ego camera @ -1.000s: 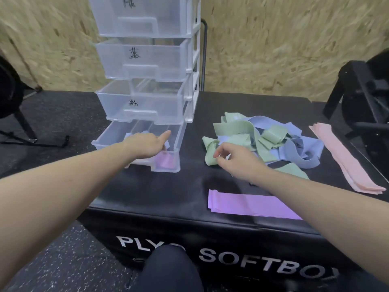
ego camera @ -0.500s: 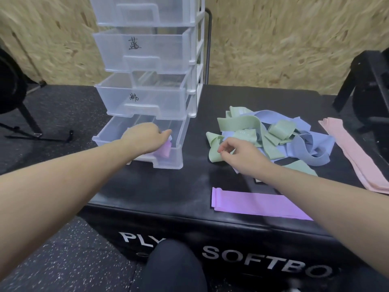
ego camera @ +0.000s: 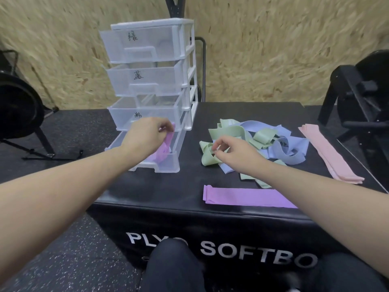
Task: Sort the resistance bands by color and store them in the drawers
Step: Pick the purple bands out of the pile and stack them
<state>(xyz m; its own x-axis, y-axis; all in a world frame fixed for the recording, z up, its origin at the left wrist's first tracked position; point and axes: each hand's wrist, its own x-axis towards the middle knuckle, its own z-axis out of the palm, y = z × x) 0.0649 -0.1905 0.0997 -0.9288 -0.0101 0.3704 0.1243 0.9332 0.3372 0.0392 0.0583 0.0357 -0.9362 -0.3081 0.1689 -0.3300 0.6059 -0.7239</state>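
Early on: your left hand [ego camera: 147, 137] pinches a purple band [ego camera: 163, 150] in the bottom drawer [ego camera: 168, 163] — right hand [ego camera: 229, 152] fingers curled above the green-blue pile [ego camera: 263, 140]; one purple strip [ego camera: 242, 196] and pink bands [ego camera: 328, 152] remain on the tabletop [ego camera: 168, 186].

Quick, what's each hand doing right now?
Left hand: grip pinching a purple band over the bottom drawer.
Right hand: fingers curled at the green band; whether it grips, cannot be told.
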